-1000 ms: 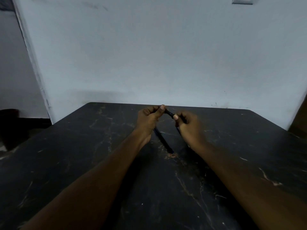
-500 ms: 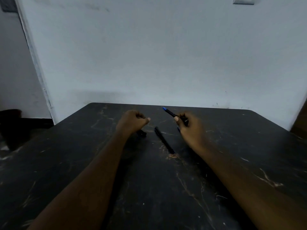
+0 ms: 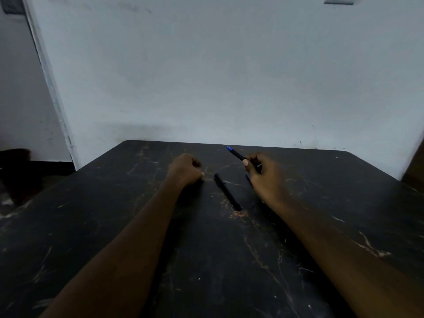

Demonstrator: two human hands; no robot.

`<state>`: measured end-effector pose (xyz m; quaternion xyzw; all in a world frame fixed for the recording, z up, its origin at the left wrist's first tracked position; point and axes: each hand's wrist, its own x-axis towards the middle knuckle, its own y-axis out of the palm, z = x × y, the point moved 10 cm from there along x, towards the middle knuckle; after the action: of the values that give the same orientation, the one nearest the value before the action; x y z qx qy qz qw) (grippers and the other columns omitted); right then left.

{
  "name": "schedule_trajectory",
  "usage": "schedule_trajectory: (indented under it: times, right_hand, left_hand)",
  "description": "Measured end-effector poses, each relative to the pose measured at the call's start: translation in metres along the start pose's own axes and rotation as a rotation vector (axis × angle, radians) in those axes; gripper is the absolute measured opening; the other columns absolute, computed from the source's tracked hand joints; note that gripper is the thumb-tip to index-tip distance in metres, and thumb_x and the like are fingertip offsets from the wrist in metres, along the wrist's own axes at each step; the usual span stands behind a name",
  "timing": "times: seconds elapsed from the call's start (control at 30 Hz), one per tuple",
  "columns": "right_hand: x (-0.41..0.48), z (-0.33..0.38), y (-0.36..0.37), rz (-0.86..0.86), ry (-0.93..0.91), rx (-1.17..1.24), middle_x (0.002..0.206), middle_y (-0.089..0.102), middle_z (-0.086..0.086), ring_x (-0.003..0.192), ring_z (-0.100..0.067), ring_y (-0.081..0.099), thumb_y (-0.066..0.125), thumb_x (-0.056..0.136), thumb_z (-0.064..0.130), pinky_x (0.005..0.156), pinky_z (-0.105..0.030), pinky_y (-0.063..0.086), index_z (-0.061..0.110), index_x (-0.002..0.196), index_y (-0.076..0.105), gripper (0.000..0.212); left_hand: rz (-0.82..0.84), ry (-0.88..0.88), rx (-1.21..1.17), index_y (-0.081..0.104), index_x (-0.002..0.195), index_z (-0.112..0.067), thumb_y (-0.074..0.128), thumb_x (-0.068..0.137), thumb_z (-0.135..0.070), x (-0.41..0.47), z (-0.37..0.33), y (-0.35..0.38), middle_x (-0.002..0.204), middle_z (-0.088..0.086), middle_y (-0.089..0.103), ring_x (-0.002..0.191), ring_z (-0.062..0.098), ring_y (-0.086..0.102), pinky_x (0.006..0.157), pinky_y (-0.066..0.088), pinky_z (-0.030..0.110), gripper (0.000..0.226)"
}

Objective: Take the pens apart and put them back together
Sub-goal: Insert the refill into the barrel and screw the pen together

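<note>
where the two bare forearms enter from the near edge, they reach forward over a black marble-patterned table top with pale veins, one from each side. between the hands lies a slim black capped pen, flat on the surface, its length running diagonally from near right to far left, touching neither hand; a rust-coloured blemish marks the surface at its near end. the left hand sits just left of that pen, knuckles up, fingers curled into a closed fist resting on or just above the surface; whether anything is enclosed in it cannot be told. the right hand is raised slightly to the right of the lying pen, fingers and thumb pinched around a black uncapped pen with a blue tip, which points up and away to the far left. a short blue piece shows at the underside of this hand; its nature is unclear. beyond the far table edge stands a plain pale painted wall.
</note>
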<state>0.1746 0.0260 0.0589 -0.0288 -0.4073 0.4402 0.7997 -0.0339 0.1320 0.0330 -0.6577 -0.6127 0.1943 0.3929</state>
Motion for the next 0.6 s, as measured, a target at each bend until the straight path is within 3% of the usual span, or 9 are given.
schedule_trajectory:
  times: [0.13, 0.23, 0.37, 0.6]
  right_hand:
    - [0.000, 0.000, 0.001, 0.016, 0.003, -0.018, 0.085, 0.066, -0.001, 0.079, -0.020, 0.061, 0.057, 0.095, 0.028, 0.070, -0.040, 0.049, 0.013, 0.095, 0.066, 0.017]
    - [0.001, 0.000, 0.001, 0.005, -0.009, -0.008, 0.082, 0.064, 0.001, 0.077, -0.019, 0.061, 0.059, 0.094, 0.027, 0.069, -0.039, 0.048, 0.014, 0.093, 0.067, 0.015]
    - [0.002, 0.000, 0.004, 0.018, -0.022, -0.016, 0.082, 0.066, -0.002, 0.078, -0.021, 0.062, 0.061, 0.092, 0.027, 0.069, -0.040, 0.050, 0.013, 0.093, 0.068, 0.016]
    - [0.000, 0.012, 0.003, 0.033, -0.116, -0.057, 0.085, 0.065, -0.001, 0.080, -0.018, 0.058, 0.066, 0.089, 0.021, 0.068, -0.038, 0.049, 0.013, 0.093, 0.069, 0.009]
  left_hand:
    - [-0.065, -0.020, -0.118, 0.065, 0.123, -0.007, 0.065, 0.090, -0.010, 0.000, 0.001, -0.008, 0.120, 0.012, 0.067, 0.102, 0.021, 0.064, 0.082, 0.048, 0.026, 0.033]
    - [-0.087, -0.097, -0.555, 0.062, 0.121, 0.000, 0.059, 0.094, -0.003, 0.000, 0.002, -0.006, 0.114, 0.018, 0.065, 0.089, 0.021, 0.064, 0.070, 0.055, 0.025, 0.028]
    - [-0.095, -0.147, -1.097, 0.061, 0.115, 0.000, 0.055, 0.095, 0.000, 0.003, 0.000, 0.002, 0.117, 0.019, 0.062, 0.097, 0.024, 0.067, 0.073, 0.058, 0.025, 0.020]
    - [-0.131, -0.081, -1.348, 0.059, 0.119, 0.000, 0.052, 0.098, 0.000, 0.001, -0.010, 0.001, 0.094, 0.011, 0.065, 0.084, 0.021, 0.069, 0.068, 0.060, 0.023, 0.022]
